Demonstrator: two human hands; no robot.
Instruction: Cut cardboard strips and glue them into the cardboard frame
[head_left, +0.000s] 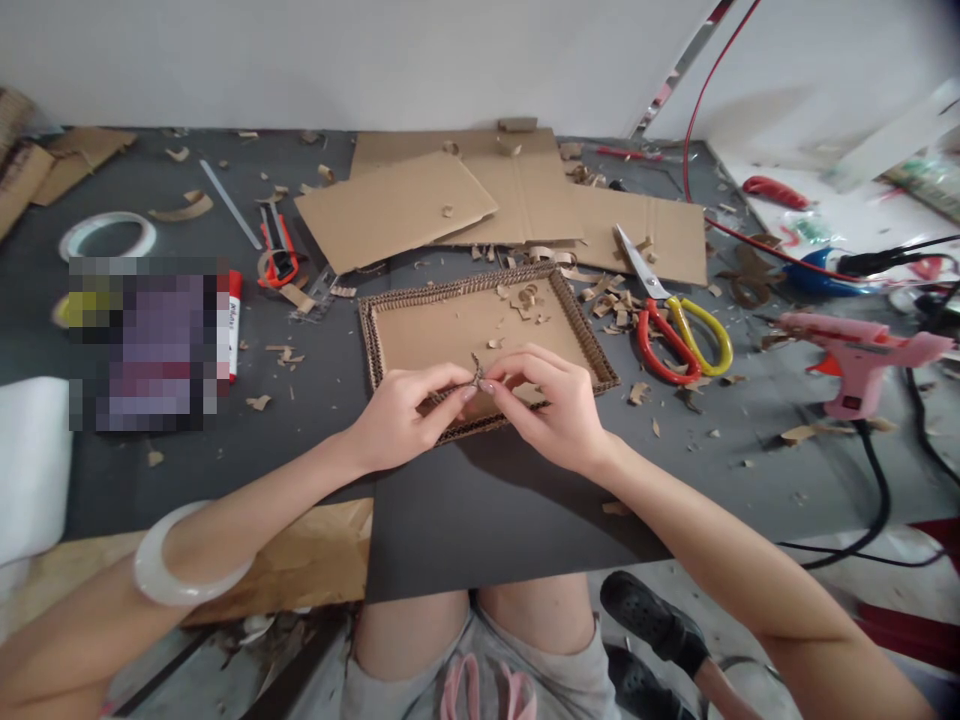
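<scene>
Between my two hands is a small twisted strip of corrugated cardboard [477, 370], pinched by the fingertips of each. My left hand [409, 412] comes in from the left and my right hand [551, 405] from the right, their fingertips almost meeting. Both are over the near side of a shallow cardboard tray [420, 335], whose raised rim is made of corrugated strips. Curled cardboard scraps [529, 297] lie inside the tray at its far right. My hands hide part of the near rim.
Scissors [664, 310] with red and yellow handles lie right of the tray, and a pink glue gun [859, 360] farther right. Behind are flat cardboard sheets [465, 195]. To the left are an orange utility knife [279, 245], a tape roll [107, 236] and a red marker [231, 325].
</scene>
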